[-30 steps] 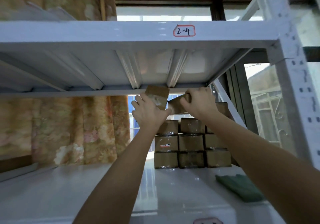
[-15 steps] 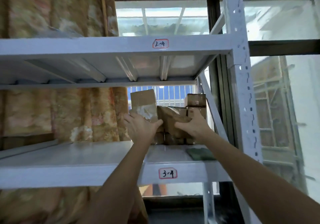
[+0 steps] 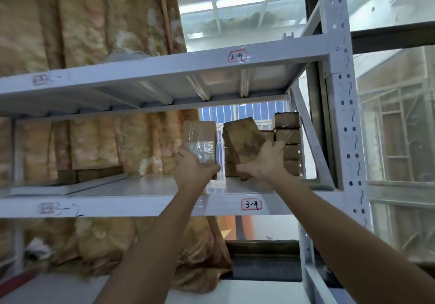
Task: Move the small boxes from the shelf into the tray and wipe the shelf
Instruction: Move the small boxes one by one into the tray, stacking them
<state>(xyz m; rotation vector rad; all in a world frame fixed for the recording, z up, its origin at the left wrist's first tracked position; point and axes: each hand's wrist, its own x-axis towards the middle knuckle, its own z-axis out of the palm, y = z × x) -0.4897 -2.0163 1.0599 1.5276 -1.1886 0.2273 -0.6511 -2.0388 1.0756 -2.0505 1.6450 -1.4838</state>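
Nearest are two bare forearms reaching up past the front rail of the shelf (image 3: 146, 206), the one labelled 3-4. Just above that rail the left hand (image 3: 193, 170) has its grip curled round the lower end of a taped box (image 3: 200, 142), held upright and clear of the shelf. To the right of it the right hand (image 3: 263, 162) holds a tilted box (image 3: 242, 143) from below, thumb spread under it, fingers wrapped on its far side. Behind the right hand the stack of small boxes (image 3: 287, 138) stands on the shelf against the right-hand post. A green cloth (image 3: 326, 187) lies at the shelf's right edge, mostly hidden. No tray is plainly in view; a flat pale panel (image 3: 70, 186) lies far left on the shelf.

Risks, as I judge them: the tilted box rests on few fingers and could slip as it comes down, and the glossy tape on the other offers little friction. An elbow brushing the stack could topple its upper boxes.

Against half a second ago, both boxes have been drawn further from the stack and apart from each other, and the view has swung left and lower.
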